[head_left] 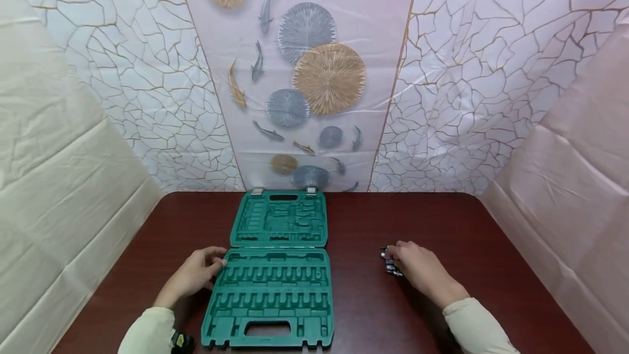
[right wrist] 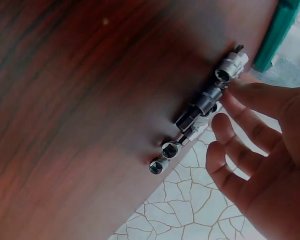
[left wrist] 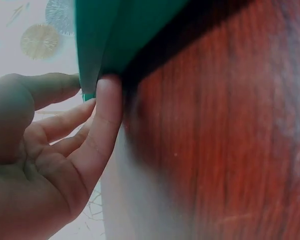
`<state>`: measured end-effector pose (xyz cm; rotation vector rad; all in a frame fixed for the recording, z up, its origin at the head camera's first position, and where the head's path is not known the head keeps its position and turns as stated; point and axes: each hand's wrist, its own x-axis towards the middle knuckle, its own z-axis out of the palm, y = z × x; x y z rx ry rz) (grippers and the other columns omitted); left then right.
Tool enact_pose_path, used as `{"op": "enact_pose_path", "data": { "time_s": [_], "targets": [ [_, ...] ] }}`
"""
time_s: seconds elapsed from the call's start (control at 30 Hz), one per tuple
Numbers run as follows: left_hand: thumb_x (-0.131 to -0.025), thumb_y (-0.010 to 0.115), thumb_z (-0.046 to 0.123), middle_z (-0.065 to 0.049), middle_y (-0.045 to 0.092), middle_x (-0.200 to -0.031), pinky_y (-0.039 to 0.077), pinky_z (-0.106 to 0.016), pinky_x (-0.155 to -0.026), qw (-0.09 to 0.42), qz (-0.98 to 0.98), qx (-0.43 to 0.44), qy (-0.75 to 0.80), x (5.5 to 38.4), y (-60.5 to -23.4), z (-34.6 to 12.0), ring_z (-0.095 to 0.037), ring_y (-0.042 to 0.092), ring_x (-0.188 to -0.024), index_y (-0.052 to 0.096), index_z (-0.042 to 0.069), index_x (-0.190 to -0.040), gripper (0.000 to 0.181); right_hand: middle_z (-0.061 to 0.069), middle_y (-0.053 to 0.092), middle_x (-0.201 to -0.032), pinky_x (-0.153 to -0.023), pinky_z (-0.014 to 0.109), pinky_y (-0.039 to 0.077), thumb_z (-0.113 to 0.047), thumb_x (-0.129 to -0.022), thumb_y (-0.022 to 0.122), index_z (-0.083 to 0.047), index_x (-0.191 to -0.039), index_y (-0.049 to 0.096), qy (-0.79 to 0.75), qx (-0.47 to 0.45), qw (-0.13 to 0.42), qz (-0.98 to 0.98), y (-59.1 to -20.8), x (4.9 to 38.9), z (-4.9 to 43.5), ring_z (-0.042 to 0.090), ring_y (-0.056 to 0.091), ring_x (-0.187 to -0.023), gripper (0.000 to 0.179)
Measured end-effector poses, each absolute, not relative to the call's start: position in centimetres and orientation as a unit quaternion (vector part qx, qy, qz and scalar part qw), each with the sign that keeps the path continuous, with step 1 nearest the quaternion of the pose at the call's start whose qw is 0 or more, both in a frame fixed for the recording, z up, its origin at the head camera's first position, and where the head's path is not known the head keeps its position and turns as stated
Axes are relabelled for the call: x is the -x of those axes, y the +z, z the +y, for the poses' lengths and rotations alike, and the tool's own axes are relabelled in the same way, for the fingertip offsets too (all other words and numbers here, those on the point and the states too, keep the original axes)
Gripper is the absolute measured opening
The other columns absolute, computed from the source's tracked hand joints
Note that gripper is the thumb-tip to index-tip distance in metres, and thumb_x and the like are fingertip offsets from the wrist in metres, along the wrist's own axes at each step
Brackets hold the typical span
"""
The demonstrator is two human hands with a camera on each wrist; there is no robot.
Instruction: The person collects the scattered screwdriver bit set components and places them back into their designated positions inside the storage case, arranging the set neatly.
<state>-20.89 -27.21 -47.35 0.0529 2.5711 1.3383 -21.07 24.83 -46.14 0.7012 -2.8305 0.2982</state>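
Head view: loose left fingers (head_left: 214,251) touch the flat green plastic case (head_left: 269,287), maybe steadying it; right fingers (head_left: 400,252) pinch shiny metal sockets (head_left: 391,268).

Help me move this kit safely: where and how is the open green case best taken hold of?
Probably by the handle bar along its near edge, coming from the person's side: the table shows through behind it, leaving grasping room. Since the green case lies flat with its lid hinged open at the far side, a lift there alone may fold it.
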Motion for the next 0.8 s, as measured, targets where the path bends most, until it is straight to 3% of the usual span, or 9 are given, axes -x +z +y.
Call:
{"op": "enact_pose_path", "data": {
  "time_s": [0.17, 0.33, 0.57, 0.8],
  "targets": [
    [-0.110, 0.058, 0.015, -0.016, 0.070, -0.122, 0.063, -0.042, -0.070, 0.139, 0.872, 0.014, 0.469, 21.0, -47.3, -27.1, -0.023, 0.071, -0.096, 0.058, -0.006, -0.144, 0.040, 0.001, 0.072, -0.101, -0.067, 0.041, 0.058, -0.003, -0.087, 0.084, -0.017, -0.106, 0.078, 0.052, -0.266, 0.128, -0.954, -46.5, 21.4, 24.7, 0.026, 0.068, -0.090, 0.025],
    [-0.110, 0.058, 0.017, -0.018, 0.069, -0.126, 0.064, -0.042, -0.072, 0.147, 0.860, 0.029, 0.487, 21.0, -47.5, -27.0, -0.024, 0.071, -0.101, 0.058, -0.006, -0.145, 0.041, 0.006, 0.072, -0.113, -0.077, 0.050, 0.060, -0.007, -0.088, 0.084, -0.017, -0.116, 0.079, 0.015, -0.268, 0.117, -0.956, -46.7, 21.5, 24.6, 0.030, 0.069, -0.101, 0.030],
    [-0.110, 0.058, 0.018, -0.018, 0.068, -0.126, 0.064, -0.042, -0.073, 0.161, 0.843, 0.051, 0.510, 21.1, -48.0, -27.2, -0.022, 0.070, -0.100, 0.056, -0.006, -0.147, 0.044, 0.001, 0.070, -0.105, -0.068, 0.040, 0.056, -0.005, -0.087, 0.083, -0.019, -0.111, 0.078, -0.008, -0.285, 0.149, -0.947, -47.2, 21.7, 24.8, 0.025, 0.067, -0.093, 0.028],
    [-0.110, 0.058, 0.017, -0.019, 0.068, -0.127, 0.063, -0.042, -0.071, 0.158, 0.838, 0.048, 0.520, 21.1, -48.0, -27.1, -0.021, 0.070, -0.097, 0.055, -0.006, -0.147, 0.044, -0.001, 0.065, -0.093, -0.061, 0.037, 0.053, -0.005, -0.079, 0.085, -0.018, -0.101, 0.074, -0.001, -0.292, 0.184, -0.939, -47.6, 22.1, 24.9, 0.023, 0.065, -0.084, 0.028]
  ]
}}
